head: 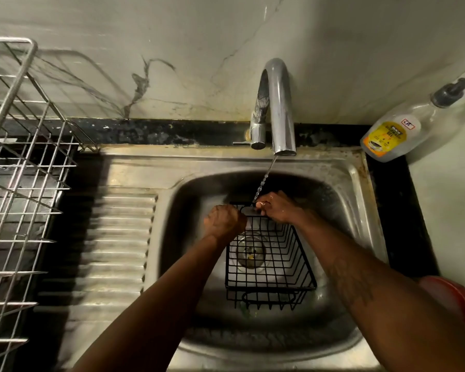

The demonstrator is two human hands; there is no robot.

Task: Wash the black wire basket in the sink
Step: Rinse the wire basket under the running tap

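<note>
From my remote seat I start at the grip: the right hand [275,208], just above the centre of the frame, has its fingers curled and pinching the far rim of the black wire basket [269,261]. The left hand [224,220] is balled into a fist at that rim's left corner. Its fingers are tucked out of sight, so I judge it grips the wire, but I cannot tell whether it also holds a scrubber. A blurred pale patch sits between the hands and I cannot make it out. Both hands take the same edge, I think, to steady the light frame and bring that edge under the thin stream of water [263,181], which falls from the tap [278,103] in the upper middle and lands right by the right fingers. The basket stands open side up inside the sink [355,167], over the drain [250,253], so runoff should go straight down. Further out, a bottle of dish gel [395,135] lies at the upper right, near enough to reach, a steel dish rack [24,157] fills the left side above the ribbed drainboard [118,237], and something red [457,299] shows at the right edge.
</note>
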